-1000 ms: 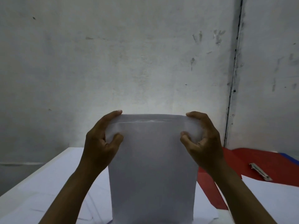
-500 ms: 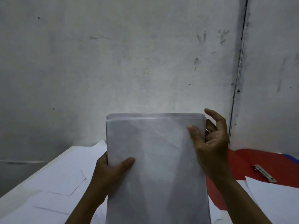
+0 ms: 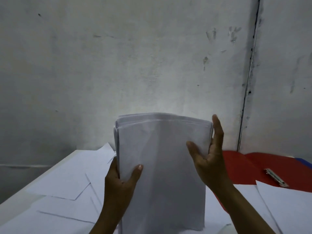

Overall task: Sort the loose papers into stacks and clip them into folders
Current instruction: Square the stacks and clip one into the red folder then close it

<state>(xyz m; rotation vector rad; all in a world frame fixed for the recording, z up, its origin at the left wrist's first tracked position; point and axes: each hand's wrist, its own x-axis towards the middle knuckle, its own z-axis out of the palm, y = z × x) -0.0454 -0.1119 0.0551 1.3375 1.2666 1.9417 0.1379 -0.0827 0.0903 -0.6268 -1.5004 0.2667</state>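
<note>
Our left hand [image 3: 120, 180] has dropped to pinch the paper stack [image 3: 162, 166] low; our right hand [image 3: 208, 157], fingers straightened, now squares its edge.

A grey, stained wall [image 3: 135, 65] fills the upper part of the frame. A dark vertical seam [image 3: 249, 73] is seen at the upper right. A white table [image 3: 15, 201] is seen at the lower left.
</note>
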